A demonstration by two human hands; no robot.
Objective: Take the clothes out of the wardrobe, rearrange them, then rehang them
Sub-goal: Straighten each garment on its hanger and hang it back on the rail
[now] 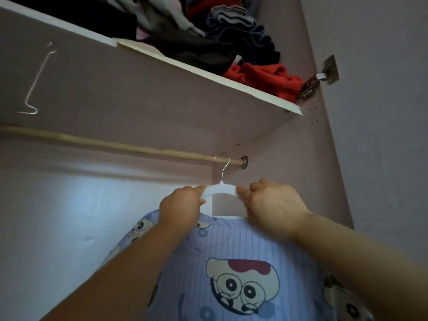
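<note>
No readable text, no labels (or numbers)

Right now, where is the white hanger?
The white hanger sits centre of the head view, gripped by the left hand and right hand, carrying the blue cartoon shirt; its hook looks looped over the right end of the wooden rod, beside the bracket.

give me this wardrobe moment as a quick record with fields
left hand: grips white hanger, left of its neck
right hand: fingers pinch the hanger, right of its neck
hanger hook: looped over wooden rod, near its right end
garment: blue striped cartoon-print top on the hanger
shelf: piled clothes, red garment at right
far left: bent wire hook
</note>
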